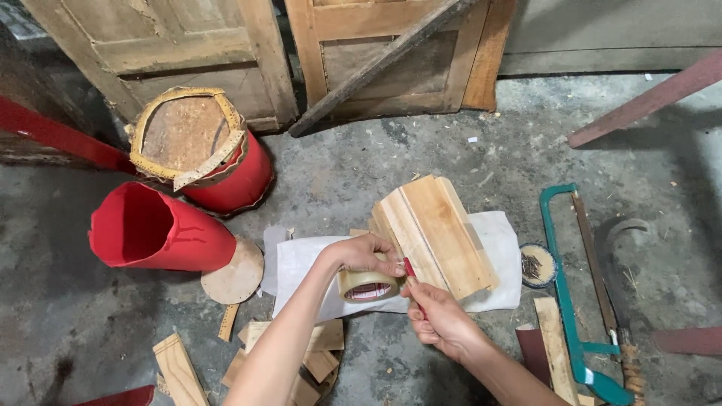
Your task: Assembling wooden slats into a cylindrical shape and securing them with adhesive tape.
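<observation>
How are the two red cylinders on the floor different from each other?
The upright red cylinder stands on end, while the lying red cylinder rests on its side. The upright one has a round wooden top with a torn yellowish rim; the lying one is open, showing its hollow inside. Both are red and touch.

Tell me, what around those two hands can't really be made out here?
All in the head view:
- Roll of clear packing tape: its near side is covered by the left hand, so the loose end is unseen.
- Small red tool: mostly buried in the right hand; its kind is unclear.
- Bundle of pale wooden slats: its underside is hidden against the white sheet.
- Green-framed hacksaw: handle cut off by the bottom edge.
</observation>
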